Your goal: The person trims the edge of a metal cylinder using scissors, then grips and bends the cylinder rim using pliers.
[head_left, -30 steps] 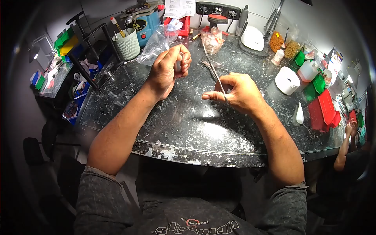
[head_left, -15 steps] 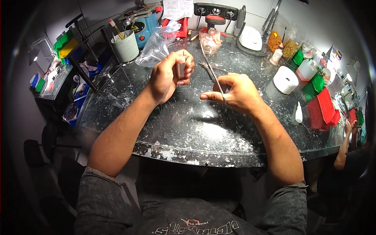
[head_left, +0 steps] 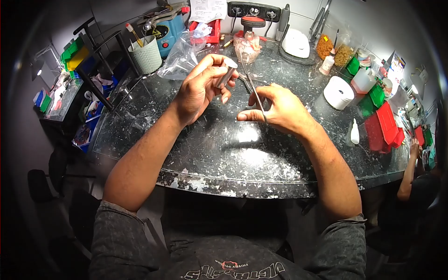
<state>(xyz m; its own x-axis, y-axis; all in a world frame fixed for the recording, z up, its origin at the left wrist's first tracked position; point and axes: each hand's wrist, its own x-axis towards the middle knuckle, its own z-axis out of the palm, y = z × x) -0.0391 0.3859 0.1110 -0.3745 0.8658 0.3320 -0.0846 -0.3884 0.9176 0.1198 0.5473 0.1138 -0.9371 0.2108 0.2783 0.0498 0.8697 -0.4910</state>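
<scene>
My left hand [head_left: 198, 86] is closed around a small silvery metal cylinder [head_left: 227, 77], held tilted between the thumb and fingers, with its pale end facing up. Across from it, my right hand [head_left: 284, 109] grips a long, slim metal hand tool [head_left: 252, 86] that slants up and away past the fingers; its exact kind does not show. Both hands are over the dark, paint-flecked bench [head_left: 200, 149]. Behind the right fingers, another thin metal tool lies on the bench, partly covered.
A clear plastic bag [head_left: 179, 58] and a ribbed white pot [head_left: 145, 56] with tools stand at the back left. Behind my hands is a pinkish jar [head_left: 247, 46]. A white roll-shaped container [head_left: 338, 93], a small white bottle [head_left: 355, 133] and red bins [head_left: 386, 123] are rightward. Another person's arm [head_left: 409, 170] shows far right.
My left hand has opened up its grip and turned, bringing more of the metal cylinder into view. My right hand keeps its hold on the slim tool, nearly in place.
</scene>
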